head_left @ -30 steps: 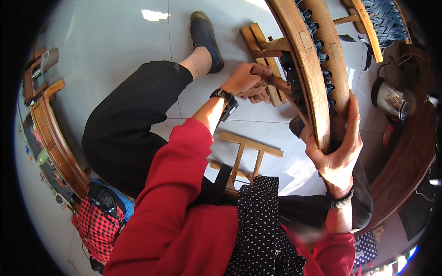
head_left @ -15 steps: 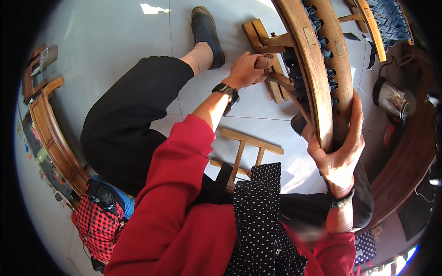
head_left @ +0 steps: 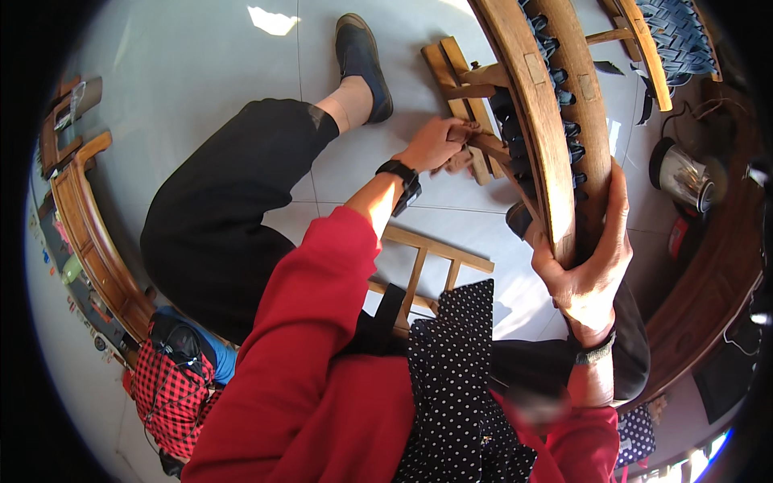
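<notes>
Clutching brown cloth (head_left: 460, 159), the left hand (head_left: 430, 146) is curled; the right hand (head_left: 592, 282) grips a wooden frame (head_left: 549, 138).

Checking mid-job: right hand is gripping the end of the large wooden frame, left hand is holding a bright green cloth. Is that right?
Not quite: the cloth in the left hand is brown, not green, as the head view shows. The right hand does grip the large wooden frame.
</notes>
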Demonstrator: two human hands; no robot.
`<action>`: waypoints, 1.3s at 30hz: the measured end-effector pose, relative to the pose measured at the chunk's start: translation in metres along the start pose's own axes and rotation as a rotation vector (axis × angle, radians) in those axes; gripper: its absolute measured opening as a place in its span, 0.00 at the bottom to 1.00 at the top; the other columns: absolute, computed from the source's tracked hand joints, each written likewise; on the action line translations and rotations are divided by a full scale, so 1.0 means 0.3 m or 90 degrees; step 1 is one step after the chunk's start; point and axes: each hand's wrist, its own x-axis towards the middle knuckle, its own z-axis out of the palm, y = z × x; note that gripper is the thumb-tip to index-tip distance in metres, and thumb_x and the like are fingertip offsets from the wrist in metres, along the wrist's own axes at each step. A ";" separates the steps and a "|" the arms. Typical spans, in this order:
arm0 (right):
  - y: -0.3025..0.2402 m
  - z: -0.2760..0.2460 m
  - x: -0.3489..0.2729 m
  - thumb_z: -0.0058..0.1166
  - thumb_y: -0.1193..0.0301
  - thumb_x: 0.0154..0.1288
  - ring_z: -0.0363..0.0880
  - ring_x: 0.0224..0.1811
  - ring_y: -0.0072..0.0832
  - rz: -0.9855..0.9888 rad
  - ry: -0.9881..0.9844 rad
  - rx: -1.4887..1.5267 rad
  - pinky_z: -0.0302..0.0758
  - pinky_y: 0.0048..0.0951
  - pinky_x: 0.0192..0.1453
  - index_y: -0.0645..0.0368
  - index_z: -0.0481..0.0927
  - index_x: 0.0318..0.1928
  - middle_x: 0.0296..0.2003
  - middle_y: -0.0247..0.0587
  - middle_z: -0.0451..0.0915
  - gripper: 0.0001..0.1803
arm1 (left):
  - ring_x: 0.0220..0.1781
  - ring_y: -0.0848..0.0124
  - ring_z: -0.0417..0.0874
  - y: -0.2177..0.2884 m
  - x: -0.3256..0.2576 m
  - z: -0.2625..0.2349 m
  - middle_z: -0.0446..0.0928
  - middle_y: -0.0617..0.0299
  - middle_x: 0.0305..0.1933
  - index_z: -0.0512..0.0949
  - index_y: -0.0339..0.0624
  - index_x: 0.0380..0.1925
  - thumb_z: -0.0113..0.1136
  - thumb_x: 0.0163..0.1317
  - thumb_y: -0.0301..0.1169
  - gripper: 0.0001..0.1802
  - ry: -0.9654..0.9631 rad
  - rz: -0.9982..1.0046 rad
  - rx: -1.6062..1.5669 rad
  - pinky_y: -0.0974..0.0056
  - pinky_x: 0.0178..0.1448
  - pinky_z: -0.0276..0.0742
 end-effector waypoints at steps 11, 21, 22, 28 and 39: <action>-0.009 0.019 0.002 0.68 0.74 0.43 0.88 0.46 0.38 -0.070 0.040 -0.072 0.82 0.35 0.54 0.65 0.59 0.75 0.46 0.54 0.83 0.55 | 0.53 0.49 0.80 0.044 0.042 0.115 0.78 0.52 0.45 0.78 0.44 0.45 0.71 0.55 0.38 0.20 0.304 -0.098 0.141 0.47 0.53 0.78; 0.009 0.018 0.003 0.68 0.74 0.44 0.87 0.45 0.36 -0.063 0.049 -0.005 0.82 0.34 0.53 0.66 0.61 0.74 0.46 0.54 0.83 0.53 | 0.50 0.47 0.82 0.013 -0.005 0.121 0.81 0.53 0.46 0.75 0.46 0.43 0.68 0.59 0.37 0.16 0.461 -0.098 0.072 0.47 0.52 0.78; 0.010 0.018 0.003 0.68 0.74 0.44 0.87 0.45 0.37 -0.068 0.048 -0.013 0.82 0.35 0.54 0.66 0.61 0.74 0.46 0.54 0.83 0.53 | 0.49 0.47 0.83 0.018 -0.009 0.120 0.82 0.52 0.47 0.75 0.46 0.43 0.69 0.58 0.37 0.17 0.443 -0.082 0.037 0.47 0.52 0.78; -0.018 0.028 -0.011 0.69 0.72 0.43 0.88 0.46 0.40 -0.053 0.044 -0.073 0.83 0.35 0.54 0.64 0.61 0.75 0.46 0.53 0.83 0.54 | 0.50 0.45 0.82 0.006 0.058 0.109 0.80 0.48 0.42 0.70 0.43 0.46 0.75 0.52 0.36 0.26 0.362 -0.020 0.058 0.47 0.52 0.78; -0.013 0.024 -0.007 0.63 0.74 0.48 0.82 0.59 0.37 -0.010 -0.002 0.018 0.73 0.37 0.68 0.63 0.53 0.78 0.56 0.54 0.80 0.54 | 0.45 0.43 0.85 -0.026 0.064 0.169 0.86 0.46 0.41 0.79 0.41 0.46 0.69 0.60 0.39 0.19 0.576 -0.091 -0.132 0.46 0.49 0.80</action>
